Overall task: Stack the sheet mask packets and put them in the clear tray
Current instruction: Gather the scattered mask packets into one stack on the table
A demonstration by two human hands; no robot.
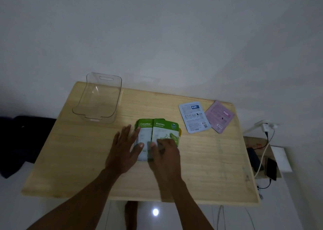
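Green sheet mask packets (158, 133) on wooden bench (87, 159), left grip (125, 148) flat and spread against them, right grip (165, 151) clamped on top packet; clear tray (97, 98) beyond left grip.

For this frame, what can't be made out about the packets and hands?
Head view only, dim:
- Count of green packets: overlapped, lower ends covered by both hands.
- Right hand: blurred, grip on the Aloe Vera packet unclear.
- Left hand: pressing or only touching, unclear.
- Print on blue packet and pink packet: too small.
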